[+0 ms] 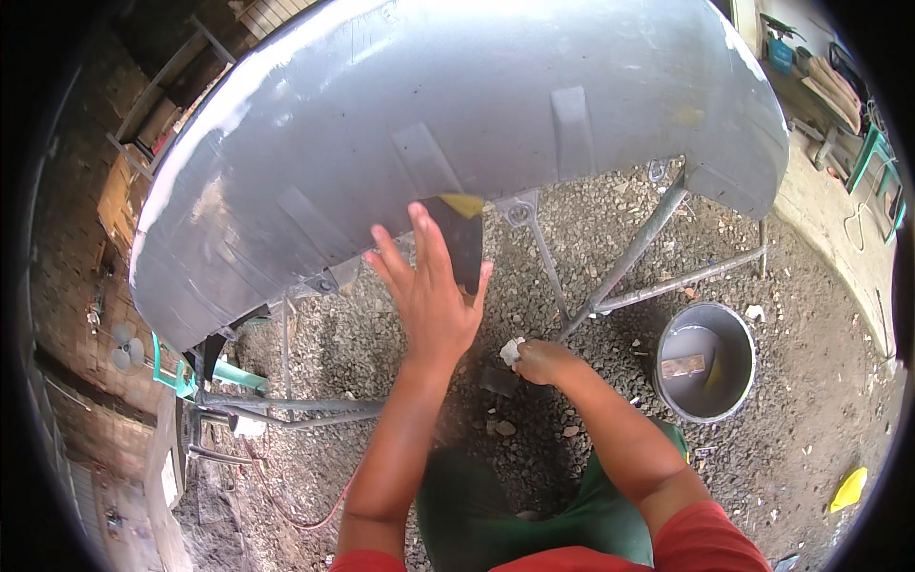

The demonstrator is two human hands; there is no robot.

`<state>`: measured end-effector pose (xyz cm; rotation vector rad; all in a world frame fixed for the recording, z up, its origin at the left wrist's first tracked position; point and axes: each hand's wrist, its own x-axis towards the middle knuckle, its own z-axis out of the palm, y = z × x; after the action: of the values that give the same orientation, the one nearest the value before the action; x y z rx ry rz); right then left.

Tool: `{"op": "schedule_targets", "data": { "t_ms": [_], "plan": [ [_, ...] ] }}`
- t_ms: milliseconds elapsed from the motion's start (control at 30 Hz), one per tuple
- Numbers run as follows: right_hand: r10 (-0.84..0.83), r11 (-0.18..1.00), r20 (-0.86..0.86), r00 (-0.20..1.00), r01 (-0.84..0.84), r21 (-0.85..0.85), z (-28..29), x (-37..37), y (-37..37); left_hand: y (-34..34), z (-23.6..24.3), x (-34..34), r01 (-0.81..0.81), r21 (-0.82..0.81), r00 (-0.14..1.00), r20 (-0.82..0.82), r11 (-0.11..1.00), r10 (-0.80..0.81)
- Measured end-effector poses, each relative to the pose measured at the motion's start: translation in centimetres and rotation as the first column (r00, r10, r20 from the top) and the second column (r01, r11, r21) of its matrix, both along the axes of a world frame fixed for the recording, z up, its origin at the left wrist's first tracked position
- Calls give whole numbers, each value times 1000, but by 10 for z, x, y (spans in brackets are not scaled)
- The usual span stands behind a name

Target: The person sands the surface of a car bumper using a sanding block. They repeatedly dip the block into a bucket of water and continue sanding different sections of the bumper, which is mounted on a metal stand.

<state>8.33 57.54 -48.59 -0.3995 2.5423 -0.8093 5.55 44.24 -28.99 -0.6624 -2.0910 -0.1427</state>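
Observation:
A grey curved panel [658, 86] with pale patchy edging is raised on a metal frame [639, 243]. My left hand [429, 296] is at its lower edge with fingers spread, over a dark sheet [465, 243], apparently sandpaper, with a yellow folded corner [462, 204]; how much the palm touches it is hidden. Lower and to the right, my right hand [543, 362] is closed on a white crumpled wad [512, 351], above the gravel. A dark flat piece [500, 381] lies just below that hand.
A bucket [748, 357] of greyish water with a block inside stands on the right on gravel [620, 391]. A yellow scrap [848, 488] lies farther right. A teal plastic piece [238, 377] and pink hose [305, 524] are at the left. Clutter sits on a concrete ledge [820, 229].

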Motion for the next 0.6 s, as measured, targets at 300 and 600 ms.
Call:
{"op": "schedule_targets", "data": {
  "t_ms": [300,600],
  "plan": [
    [34,998,32,999,-35,46,1,2,1,-16,15,5,-98,-139,994,32,985,104],
    [15,996,-10,1000,-15,83,-25,-2,7,-4,95,-12,-84,-135,990,-125,987,67]
  ]
}}
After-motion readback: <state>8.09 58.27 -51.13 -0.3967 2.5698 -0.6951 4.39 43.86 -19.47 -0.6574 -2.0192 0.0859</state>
